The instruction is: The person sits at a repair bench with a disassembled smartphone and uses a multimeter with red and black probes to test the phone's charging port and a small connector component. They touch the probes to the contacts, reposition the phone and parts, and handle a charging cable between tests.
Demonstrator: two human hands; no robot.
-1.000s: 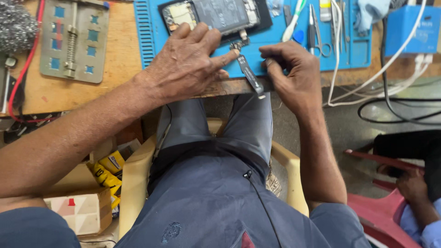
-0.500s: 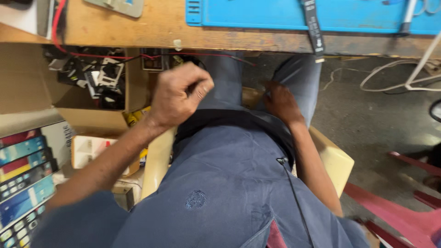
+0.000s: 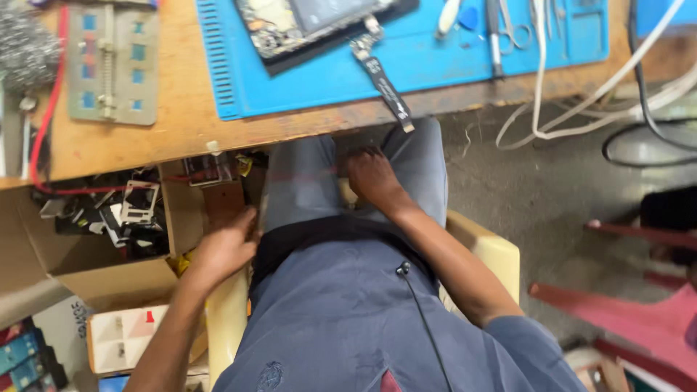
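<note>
Neither hand grips anything: left hand open at chair edge, right hand resting on lap
Dismantled phone on blue mat; its dangling flex cable could snag a rising knee

A mat lay on the counter, an opened phone on it, a metal jig to its left, cables hanging right.

A blue work mat is laid on a wooden bench; white cables are draped beside red plastic chairs.
</note>
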